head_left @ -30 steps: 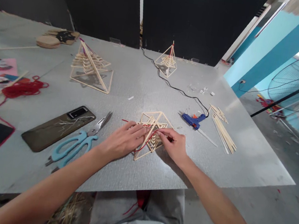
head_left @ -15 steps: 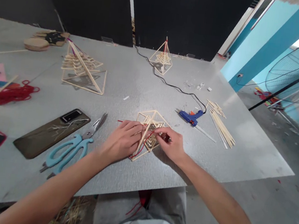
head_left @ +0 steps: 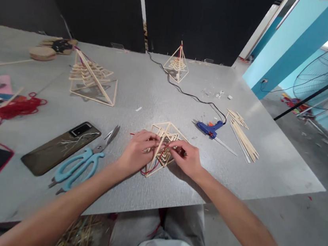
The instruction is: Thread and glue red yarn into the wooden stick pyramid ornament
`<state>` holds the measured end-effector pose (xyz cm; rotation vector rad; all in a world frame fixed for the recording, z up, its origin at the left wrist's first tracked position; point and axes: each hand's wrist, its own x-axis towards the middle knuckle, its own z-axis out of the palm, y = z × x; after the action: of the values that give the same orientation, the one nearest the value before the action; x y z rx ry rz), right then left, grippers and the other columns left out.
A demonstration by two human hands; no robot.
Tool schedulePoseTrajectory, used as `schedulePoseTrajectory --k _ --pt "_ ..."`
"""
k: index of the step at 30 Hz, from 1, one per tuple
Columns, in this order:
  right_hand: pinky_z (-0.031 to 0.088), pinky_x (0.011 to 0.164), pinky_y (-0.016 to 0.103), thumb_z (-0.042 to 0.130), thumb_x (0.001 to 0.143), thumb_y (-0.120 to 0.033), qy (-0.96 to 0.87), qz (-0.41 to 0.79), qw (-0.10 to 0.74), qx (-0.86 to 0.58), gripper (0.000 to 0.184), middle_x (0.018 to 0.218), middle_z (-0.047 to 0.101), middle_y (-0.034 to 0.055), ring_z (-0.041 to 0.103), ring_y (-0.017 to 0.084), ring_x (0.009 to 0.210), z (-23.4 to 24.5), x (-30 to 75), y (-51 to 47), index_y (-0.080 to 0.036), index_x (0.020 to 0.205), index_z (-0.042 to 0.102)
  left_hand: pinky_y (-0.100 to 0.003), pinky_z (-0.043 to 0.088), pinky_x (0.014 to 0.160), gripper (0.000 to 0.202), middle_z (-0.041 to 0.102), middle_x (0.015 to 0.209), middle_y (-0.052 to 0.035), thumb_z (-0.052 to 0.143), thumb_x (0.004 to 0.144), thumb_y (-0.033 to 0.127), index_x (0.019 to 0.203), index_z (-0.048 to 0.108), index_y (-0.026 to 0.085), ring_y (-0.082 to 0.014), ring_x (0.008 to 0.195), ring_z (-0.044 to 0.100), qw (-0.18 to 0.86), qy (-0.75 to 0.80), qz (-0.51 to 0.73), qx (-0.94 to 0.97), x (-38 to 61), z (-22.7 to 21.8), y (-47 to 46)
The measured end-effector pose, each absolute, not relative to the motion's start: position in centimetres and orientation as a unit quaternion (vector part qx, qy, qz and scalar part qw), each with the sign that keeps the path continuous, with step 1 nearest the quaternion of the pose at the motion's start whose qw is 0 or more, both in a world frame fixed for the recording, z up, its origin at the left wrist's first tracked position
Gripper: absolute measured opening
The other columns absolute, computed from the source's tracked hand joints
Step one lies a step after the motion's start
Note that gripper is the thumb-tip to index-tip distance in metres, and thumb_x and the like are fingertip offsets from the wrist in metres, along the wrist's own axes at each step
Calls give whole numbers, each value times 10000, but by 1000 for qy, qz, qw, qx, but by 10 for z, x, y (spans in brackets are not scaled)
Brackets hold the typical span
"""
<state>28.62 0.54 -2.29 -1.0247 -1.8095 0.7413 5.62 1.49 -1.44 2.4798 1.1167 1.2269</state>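
Note:
A small pyramid-shaped frame of thin wooden sticks [head_left: 167,128] lies on the grey table, with smaller stick layers inside it. My left hand [head_left: 137,151] is closed at its left side, thumb and fingertips pinching red string by a slanting stick. From the right, my right hand [head_left: 188,156] pinches the same red string [head_left: 158,163] over the frame's middle. One length of string loops down to the frame's near corner, and a short end sticks out left of my left hand. The exact crossing of the string between my fingertips is hidden.
Left of my hands lie blue-handled scissors [head_left: 100,147], a phone [head_left: 59,151] and a red yarn bundle [head_left: 22,108]. A blue glue gun [head_left: 210,129] and wooden sticks [head_left: 244,144] lie right. Farther back stand a larger stick pyramid [head_left: 95,84] and another pyramid [head_left: 179,66].
The view has shifted slightly, so things at the left appear a little farther right. My left fingers have moved slightly at the string; my right hand keeps its pinch in nearly the same place.

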Motion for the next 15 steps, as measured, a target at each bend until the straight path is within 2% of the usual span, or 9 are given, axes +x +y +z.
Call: schedulePoseTrajectory --k 4,9,15 --pt "561 683 255 665 969 -285 -740 295 445 -410 147 979 827 30 690 147 705 -24 287 7 -260 1009 804 -392 521 833 216 783 943 -62 667 1061 281 958 847 220 -220 929 680 104 383 355 847 54 -4 23" --pt "565 714 253 670 968 -262 -740 286 462 -396 141 961 824 29 693 144 701 -27 286 8 -256 1016 802 -386 460 800 331 738 849 -57 617 1083 290 828 810 204 -224 906 653 71 372 338 862 53 2 26" --pt "546 669 237 667 964 -288 -730 288 458 -418 145 945 815 31 673 129 674 -28 285 8 -242 1013 796 -376 409 808 231 712 835 -42 653 1046 219 911 840 223 -218 897 635 37 354 349 867 55 0 23"
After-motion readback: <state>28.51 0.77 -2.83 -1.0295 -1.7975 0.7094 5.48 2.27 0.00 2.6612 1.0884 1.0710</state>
